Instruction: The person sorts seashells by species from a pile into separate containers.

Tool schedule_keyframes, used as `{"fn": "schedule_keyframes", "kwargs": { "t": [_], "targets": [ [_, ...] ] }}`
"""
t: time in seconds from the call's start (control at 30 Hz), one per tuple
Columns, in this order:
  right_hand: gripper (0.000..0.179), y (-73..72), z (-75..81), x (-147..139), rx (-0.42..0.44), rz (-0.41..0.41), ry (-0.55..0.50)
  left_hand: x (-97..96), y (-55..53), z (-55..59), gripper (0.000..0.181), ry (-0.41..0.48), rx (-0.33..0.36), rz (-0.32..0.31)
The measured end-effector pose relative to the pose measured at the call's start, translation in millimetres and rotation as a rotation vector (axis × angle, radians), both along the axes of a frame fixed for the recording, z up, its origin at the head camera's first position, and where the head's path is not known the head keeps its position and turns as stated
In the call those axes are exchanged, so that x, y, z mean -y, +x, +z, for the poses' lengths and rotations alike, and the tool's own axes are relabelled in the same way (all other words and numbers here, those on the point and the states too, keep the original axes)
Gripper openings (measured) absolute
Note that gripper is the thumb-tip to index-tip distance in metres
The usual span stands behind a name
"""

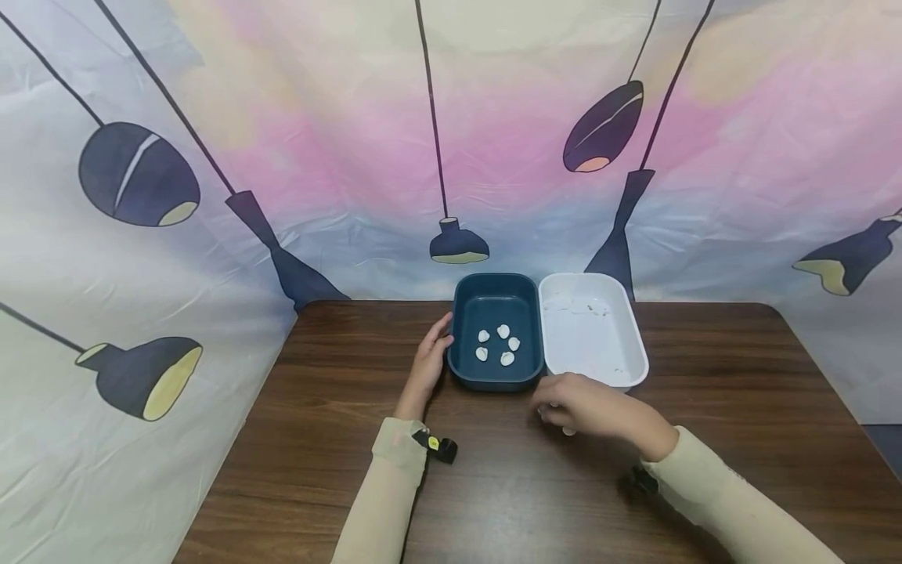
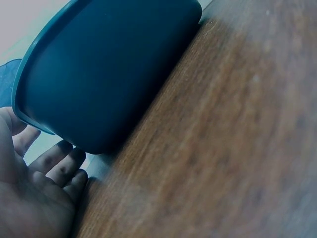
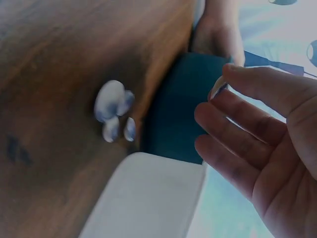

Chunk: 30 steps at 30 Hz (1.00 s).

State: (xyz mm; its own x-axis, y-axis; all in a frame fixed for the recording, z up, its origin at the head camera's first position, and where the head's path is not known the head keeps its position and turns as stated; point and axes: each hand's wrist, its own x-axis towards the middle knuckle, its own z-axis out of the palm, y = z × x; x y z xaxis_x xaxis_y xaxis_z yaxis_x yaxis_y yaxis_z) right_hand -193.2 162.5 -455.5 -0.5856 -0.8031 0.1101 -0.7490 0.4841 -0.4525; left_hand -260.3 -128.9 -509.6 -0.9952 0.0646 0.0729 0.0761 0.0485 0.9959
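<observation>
My right hand [image 1: 581,403] is over the table in front of the two trays. In the right wrist view, its thumb and index finger pinch a small shell [image 3: 218,88]. Below that hand lie several white-and-bluish shells [image 3: 110,100] on the wood, mostly covered by the hand in the head view. The dark teal tray [image 1: 496,382] holds several white shells [image 1: 503,331] on its floor. Against the tray's left side rests my left hand [image 1: 427,362], fingers extended along the wall; the left wrist view shows its fingertips [image 2: 74,154] at the tray's lower corner.
A white tray [image 1: 592,345] with a few dark specks inside stands right beside the teal one. Both are near the back edge of the brown wooden table [image 1: 719,407]. Behind it hangs a cloth [image 1: 338,117] printed with lamps.
</observation>
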Motion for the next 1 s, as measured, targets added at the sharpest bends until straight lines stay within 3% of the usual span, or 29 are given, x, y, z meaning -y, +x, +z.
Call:
{"fn": "schedule_keyframes", "kwargs": {
  "t": [0.53, 0.8, 1.0],
  "targets": [
    [0.018, -26.6, 24.2, -16, -0.084, -0.03, 0.024, 2.3, 0.7, 4.1, 0.051, -0.017, 0.017, -0.01],
    [0.019, -41.8, 28.2, -24, -0.113, -0.065, 0.027, 5.7, -17.5, -24.9, 0.051, -0.028, 0.027, -0.001],
    [0.018, -58.6, 25.4, -30, -0.084, -0.116, 0.073, 6.8, -19.9, -31.8, 0.052, -0.027, 0.0, 0.001]
  ]
}}
